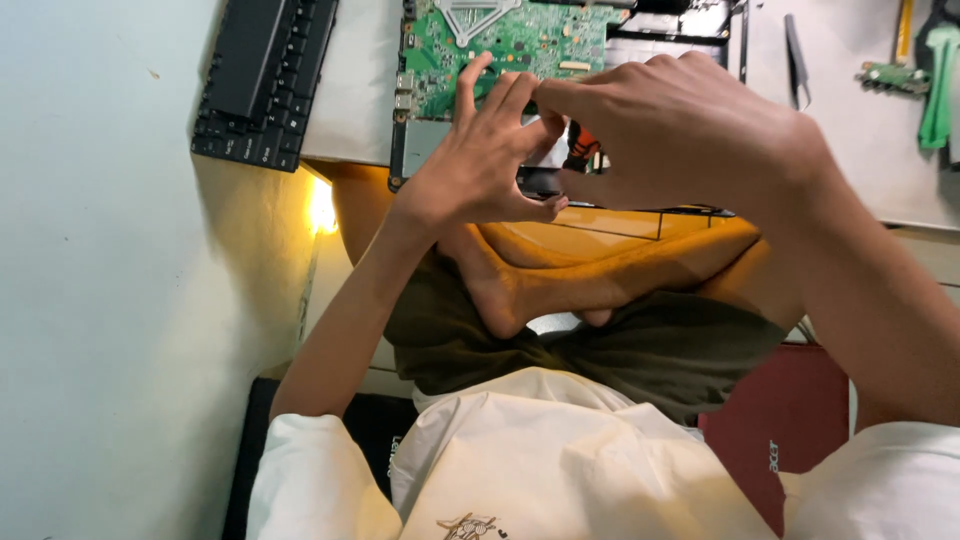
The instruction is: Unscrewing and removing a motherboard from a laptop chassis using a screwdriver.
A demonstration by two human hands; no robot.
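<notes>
Over the green circuit board, the left hand is open with fingers spread, and the right hand pinches something too small to tell.

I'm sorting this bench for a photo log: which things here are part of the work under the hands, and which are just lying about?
In the work:
- left hand and right hand, fingers meeting
- green circuit board right under them
- small orange and black tool between the hands; which hand grips it is hidden

Lying about:
- black keyboard
- tweezers
- small green board
- green tool
</notes>
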